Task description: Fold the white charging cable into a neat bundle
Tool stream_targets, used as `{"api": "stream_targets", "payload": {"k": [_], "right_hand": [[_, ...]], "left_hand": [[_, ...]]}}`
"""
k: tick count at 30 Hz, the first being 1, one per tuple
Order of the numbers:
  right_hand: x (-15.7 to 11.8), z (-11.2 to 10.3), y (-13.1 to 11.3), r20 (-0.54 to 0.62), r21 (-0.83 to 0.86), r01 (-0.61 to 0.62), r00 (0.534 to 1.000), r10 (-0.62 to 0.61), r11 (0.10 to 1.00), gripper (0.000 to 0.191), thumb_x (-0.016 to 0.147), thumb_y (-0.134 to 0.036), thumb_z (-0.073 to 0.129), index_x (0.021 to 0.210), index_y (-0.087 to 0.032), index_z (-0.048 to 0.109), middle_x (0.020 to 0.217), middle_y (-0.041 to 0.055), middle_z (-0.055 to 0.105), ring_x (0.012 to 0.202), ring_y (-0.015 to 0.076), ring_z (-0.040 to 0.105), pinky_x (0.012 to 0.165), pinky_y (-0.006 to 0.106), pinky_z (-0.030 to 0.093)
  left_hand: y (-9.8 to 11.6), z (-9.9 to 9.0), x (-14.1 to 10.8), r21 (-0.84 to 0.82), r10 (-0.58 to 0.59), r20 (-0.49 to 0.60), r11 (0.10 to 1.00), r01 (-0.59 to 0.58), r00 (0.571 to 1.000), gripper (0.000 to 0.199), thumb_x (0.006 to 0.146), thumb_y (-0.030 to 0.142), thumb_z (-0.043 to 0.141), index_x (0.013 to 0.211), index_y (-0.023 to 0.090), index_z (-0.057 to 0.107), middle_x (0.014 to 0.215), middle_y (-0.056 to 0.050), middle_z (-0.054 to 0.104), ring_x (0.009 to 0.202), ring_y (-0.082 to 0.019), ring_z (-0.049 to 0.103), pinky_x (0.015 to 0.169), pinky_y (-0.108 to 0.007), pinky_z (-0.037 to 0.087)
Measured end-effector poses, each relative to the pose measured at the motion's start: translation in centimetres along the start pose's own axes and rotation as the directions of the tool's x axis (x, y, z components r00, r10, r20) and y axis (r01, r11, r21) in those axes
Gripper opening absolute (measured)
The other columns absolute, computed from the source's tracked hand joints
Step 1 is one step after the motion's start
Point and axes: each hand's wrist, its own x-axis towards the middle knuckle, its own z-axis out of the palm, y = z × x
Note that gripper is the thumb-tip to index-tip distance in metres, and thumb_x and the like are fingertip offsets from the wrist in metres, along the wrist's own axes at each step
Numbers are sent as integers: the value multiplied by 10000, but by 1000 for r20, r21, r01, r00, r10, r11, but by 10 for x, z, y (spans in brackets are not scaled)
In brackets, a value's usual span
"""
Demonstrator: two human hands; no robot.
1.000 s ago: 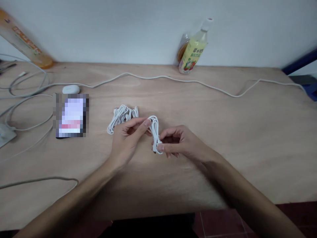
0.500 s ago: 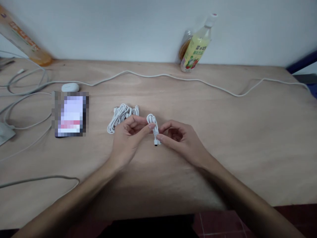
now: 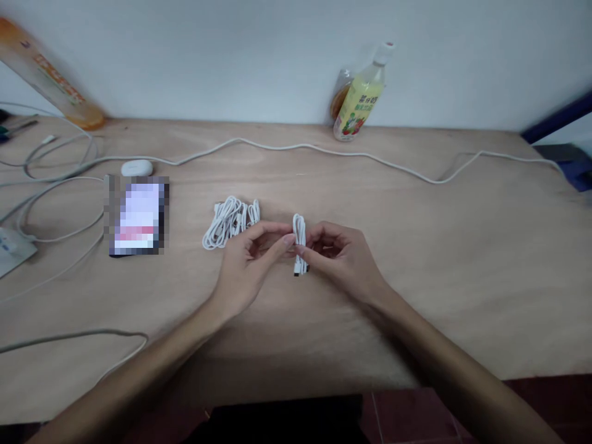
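Note:
A short white charging cable (image 3: 300, 229), folded into a narrow bundle, is pinched between both hands above the table. My left hand (image 3: 253, 258) grips its left side with thumb and forefinger. From the other side my right hand (image 3: 345, 256) pinches the bundle around its middle. Two plug ends with dark tips point toward me at the bundle's lower end. Just behind my left hand lies a pile of coiled white cables (image 3: 226, 221), its near right part covered by that hand.
A phone (image 3: 139, 216) with a blurred screen and a white earbud case (image 3: 137, 168) lie at left. A long white cord (image 3: 305, 146) crosses the wooden table (image 3: 439, 246). By the wall stand a yellow drink bottle (image 3: 359, 105) and an orange bottle (image 3: 60, 86). A power adapter (image 3: 13, 250) sits far left.
The folded cable has turned more upright and shifted slightly right in my hands. My left hand has moved right, closer to the right hand. The camera view has shifted slightly.

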Motion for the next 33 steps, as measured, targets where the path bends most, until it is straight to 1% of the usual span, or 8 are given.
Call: {"api": "stream_targets", "payload": {"k": [4,9,17,22,26,28,30,33], "right_hand": [[7,-11,0,-199,-194,31,978,-70,981,214,823,-414,810,755,-233,718,692,11,703,627,171,618,592,312,468],[16,-27,-2,-350,-505,-92,931,-106,858,192,779,-298,727,631,-253,614,582,10,654,547,179,549,583,336,391],[17,-29,-9,-443,-722,-339,896,-26,603,273,814,-282,736,662,-281,508,685,50,656,646,244,555,625,353,295],[18,-30,-5,-433,-788,-381,901,5,484,312,898,-325,742,709,-276,498,765,92,711,707,282,619,648,363,300],[18,-31,2,-430,-785,-339,901,-62,519,306,929,-435,740,763,-274,541,748,93,696,718,283,608,643,352,301],[17,-31,3,-449,-772,-328,888,-101,545,307,960,-505,707,816,-267,576,781,99,697,761,297,620,653,357,322],[15,-32,-1,-480,-748,-294,859,-179,595,275,978,-507,686,879,-259,618,813,93,690,818,307,634,682,370,373],[6,-39,-13,-524,-657,-119,782,-337,744,217,1032,-454,636,1044,-245,695,920,90,706,893,292,653,758,402,486]], "left_hand": [[-2,2,-4,-27,-33,23,999,34,999,158,984,326,788,1073,196,810,1057,-70,878,944,-205,852,862,-320,710],[-10,1,-4,-58,-63,83,996,68,995,186,1002,351,767,1093,190,771,888,-52,848,776,-193,832,766,-319,716],[-11,0,-5,-32,-95,109,995,99,989,194,1011,369,742,1076,187,748,822,-40,799,631,-159,764,594,-264,667],[-9,0,-8,28,-93,100,995,91,991,195,1015,392,723,1069,206,747,812,-28,775,527,-133,664,482,-248,572],[-2,-4,-7,291,126,-30,950,-112,992,128,1027,310,677,1040,235,780,735,9,718,539,-129,570,503,-258,462],[1,-7,-4,446,285,-144,873,-195,948,122,1017,265,670,1002,249,789,723,18,683,598,-146,568,574,-280,460],[3,-12,1,549,389,-250,811,-201,887,135,1019,248,653,1000,251,787,792,5,698,655,-164,580,625,-301,475],[1,-23,11,697,485,-282,696,-170,828,145,992,235,647,1047,223,781,1012,-68,739,898,-238,663,766,-360,540]]}}
